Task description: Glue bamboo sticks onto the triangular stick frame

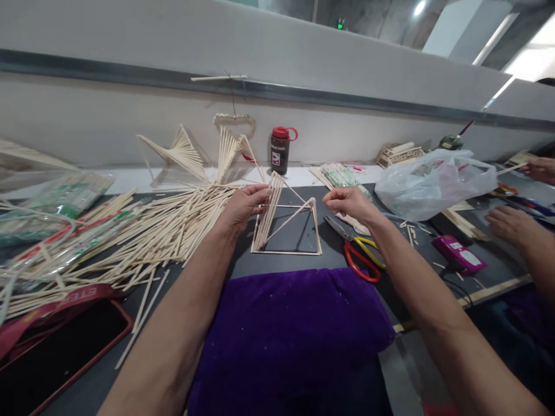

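frame (289,221) could skew if my left hand (243,207), pinching its slats (271,211), squeezes hard; my right hand (352,204) presses fingertips together, contents unclear.

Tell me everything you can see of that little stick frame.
The stick frame is built of thin, pale sticks that look wooden. Its four-sided base rests on the dark table; a close row of sticks slants up on the left, and single sticks meet at a raised right corner. The left hand touches the row near its top.
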Tool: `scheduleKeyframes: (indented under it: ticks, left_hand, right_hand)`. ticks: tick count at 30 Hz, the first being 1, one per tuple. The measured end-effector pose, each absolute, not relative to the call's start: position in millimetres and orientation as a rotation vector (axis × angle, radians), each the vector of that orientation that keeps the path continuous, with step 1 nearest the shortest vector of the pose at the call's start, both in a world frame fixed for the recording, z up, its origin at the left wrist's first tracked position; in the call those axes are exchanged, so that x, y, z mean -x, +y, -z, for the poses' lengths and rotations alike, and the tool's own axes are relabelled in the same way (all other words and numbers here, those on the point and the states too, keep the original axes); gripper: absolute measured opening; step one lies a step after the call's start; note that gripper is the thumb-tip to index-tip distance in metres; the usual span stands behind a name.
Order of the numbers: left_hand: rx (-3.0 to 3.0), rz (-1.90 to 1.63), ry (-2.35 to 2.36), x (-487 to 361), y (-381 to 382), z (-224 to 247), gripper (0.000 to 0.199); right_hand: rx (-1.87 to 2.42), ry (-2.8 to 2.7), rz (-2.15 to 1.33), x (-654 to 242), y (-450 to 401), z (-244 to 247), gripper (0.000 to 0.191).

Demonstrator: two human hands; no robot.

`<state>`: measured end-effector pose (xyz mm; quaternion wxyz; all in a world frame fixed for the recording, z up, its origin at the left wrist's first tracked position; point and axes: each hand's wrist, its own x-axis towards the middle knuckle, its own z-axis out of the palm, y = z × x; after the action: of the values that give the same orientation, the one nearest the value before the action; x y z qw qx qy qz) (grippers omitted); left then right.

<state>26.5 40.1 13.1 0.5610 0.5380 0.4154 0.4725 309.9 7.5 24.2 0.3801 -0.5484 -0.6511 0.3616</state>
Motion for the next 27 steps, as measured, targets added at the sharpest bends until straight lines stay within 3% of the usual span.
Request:
scheduleKeyframes:
  ticks: [6, 10, 19, 22, 27]
  left_hand:
    - [-1.260, -1.116, 0.999, -25.9, 33.3, -13.2, 0.036]
    - [-1.263, -1.102, 1.047, -25.1, 26.6, -11.5, 0.035]
    - [-1.219, -1.151, 1.104, -10.5, 13.6, -6.9, 0.038]
    - [-1.216, -1.282, 1.212, -4.3, 7.2, -7.0, 0.035]
    - [-1.279, -1.372, 1.268, 0.0, -11.6, -13.1, 0.024]
  right_hand:
    - [1.316, -1.682, -0.999, -298.2, -20.7, -23.3, 0.031]
    - [1.306, -1.750, -0.935, -282.3, -29.9, -27.3, 0.021]
    - [1.790, -1.761, -0.254, -320.4, -22.4, -15.5, 0.015]
    - [1.734, -1.685, -0.397, -314.6, -50.8, -26.1, 0.017]
    - [1.427, -2.185, -0.533, -251.9, -93.2, -26.9, 0.020]
